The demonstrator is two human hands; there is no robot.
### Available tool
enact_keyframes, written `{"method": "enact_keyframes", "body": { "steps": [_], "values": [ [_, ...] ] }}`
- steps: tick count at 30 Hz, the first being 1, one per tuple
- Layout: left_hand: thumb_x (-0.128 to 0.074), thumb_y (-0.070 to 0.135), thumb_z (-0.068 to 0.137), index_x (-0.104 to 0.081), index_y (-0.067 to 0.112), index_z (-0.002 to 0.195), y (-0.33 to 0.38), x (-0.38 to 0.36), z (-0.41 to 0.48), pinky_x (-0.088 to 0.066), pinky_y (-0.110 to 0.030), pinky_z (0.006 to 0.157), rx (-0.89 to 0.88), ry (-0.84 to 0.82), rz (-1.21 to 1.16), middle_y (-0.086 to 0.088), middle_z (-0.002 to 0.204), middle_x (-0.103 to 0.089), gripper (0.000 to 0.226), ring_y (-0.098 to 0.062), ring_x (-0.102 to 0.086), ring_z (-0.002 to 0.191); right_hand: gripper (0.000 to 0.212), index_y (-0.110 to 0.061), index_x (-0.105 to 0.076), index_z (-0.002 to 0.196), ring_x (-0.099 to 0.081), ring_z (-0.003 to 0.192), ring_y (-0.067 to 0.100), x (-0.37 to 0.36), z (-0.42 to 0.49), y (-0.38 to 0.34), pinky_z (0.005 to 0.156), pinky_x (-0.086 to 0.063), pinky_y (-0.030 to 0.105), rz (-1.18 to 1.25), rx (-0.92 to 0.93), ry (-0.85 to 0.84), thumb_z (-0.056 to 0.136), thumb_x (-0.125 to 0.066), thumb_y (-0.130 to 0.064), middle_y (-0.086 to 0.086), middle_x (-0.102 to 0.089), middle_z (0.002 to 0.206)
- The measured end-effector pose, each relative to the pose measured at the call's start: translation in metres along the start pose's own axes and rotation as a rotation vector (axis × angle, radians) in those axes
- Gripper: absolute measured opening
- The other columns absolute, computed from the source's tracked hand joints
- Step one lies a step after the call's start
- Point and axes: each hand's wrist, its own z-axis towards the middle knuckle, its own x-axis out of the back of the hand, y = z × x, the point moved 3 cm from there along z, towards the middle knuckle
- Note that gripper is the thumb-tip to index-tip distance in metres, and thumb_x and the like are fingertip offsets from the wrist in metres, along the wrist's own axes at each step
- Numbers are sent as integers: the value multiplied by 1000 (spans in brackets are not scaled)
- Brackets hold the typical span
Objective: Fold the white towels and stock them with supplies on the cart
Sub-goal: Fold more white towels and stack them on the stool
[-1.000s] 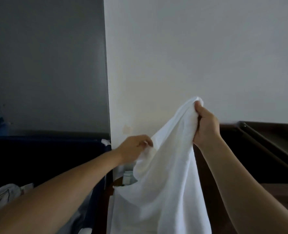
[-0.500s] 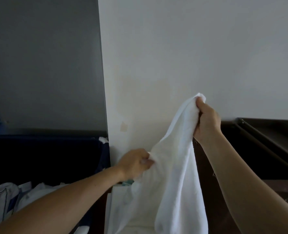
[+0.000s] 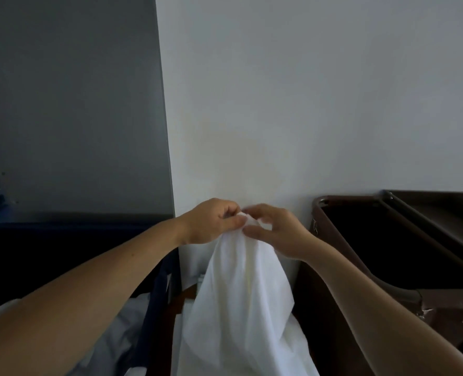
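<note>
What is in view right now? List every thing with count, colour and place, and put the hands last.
white cloth towel: one, white, centre, hanging down from both hands in front of the wall.
dark blue fabric bin: one, dark blue, lower left, beside the towel.
pale crumpled linen: one heap, pale grey-white, inside the bin, partly behind the left forearm.
dark brown cart: one, dark brown, right side, against the wall; its inside is too dark to read.
plain white wall: one, white, upper centre and right.
flat grey panel: one, grey, upper left.
left hand: one, centre, grips the towel's top edge.
right hand: one, just right of the left hand, pinches the same top edge.
</note>
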Motion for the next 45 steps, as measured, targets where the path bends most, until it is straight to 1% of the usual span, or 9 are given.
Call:
{"method": "enact_keyframes", "body": {
  "steps": [5,11,18,24,26,31,35,41,45],
  "values": [
    [-72,39,87,-63,20,104,-33,-18,-19,-45,-22,80,73,17,55,8,102,-63,26,-5,-58,93,16,-27,-61,80,-54,63,-5,1,5,-3,58,-39,9,-9,-40,220,85,-75,-24,-15,-62,70],
    [-65,46,91,-56,19,128,-54,-43,-31,-53,-40,97,154,-18,-37,2,120,-63,47,-16,-61,110,13,-34,-64,74,-52,58,-7,35,28,-53,56,-43,14,312,84,428,83,-72,-30,-25,-60,63],
    [-65,26,91,-66,9,87,-53,4,-30,-52,-35,72,193,173,-19,-6,88,-68,18,-22,-66,82,11,-28,-63,72,-54,60,1,85,15,-26,57,-46,21,368,-39,710,76,-73,-28,-19,-60,62],
    [-57,23,57,-65,6,70,21,59,-8,-42,-30,67,62,347,-587,-8,70,-58,22,-19,-53,68,17,-13,-63,64,-56,62,19,69,-5,26,60,-44,29,-72,-493,247,79,-66,-18,-3,-58,59],
    [-60,28,58,-62,5,82,39,58,4,-46,-30,64,85,262,-639,-10,74,-58,33,-22,-56,69,7,-18,-65,78,-59,71,14,67,-7,17,62,-44,28,-154,-441,301,77,-66,-25,-10,-63,70],
    [-66,22,74,-63,16,65,26,5,20,-44,-25,54,156,12,-276,0,64,-58,11,-14,-54,59,63,-27,-54,130,-59,102,8,32,-18,-12,84,-47,14,136,-7,155,71,-74,-18,-8,-61,117],
    [-71,26,77,-64,17,69,-14,-27,9,-46,-27,57,183,-127,-124,5,67,-60,13,-12,-57,62,14,-17,-71,98,-62,81,16,7,-24,2,70,-45,20,-156,-97,126,89,-72,-27,-3,-68,84],
    [-83,47,72,-61,36,121,-50,-52,-14,-54,-20,81,196,-186,-71,15,110,-68,54,-4,-65,101,27,-26,-56,70,-51,56,1,20,-18,-9,53,-38,12,-76,-83,304,95,-61,-35,-13,-55,57],
    [-78,64,71,-61,50,107,-49,-63,-19,-50,-7,68,182,-135,-178,29,104,-68,42,8,-65,93,36,-22,-53,60,-47,48,0,32,-6,-15,47,-35,13,-8,-82,413,92,-64,-35,-19,-50,47]
  ]
}}
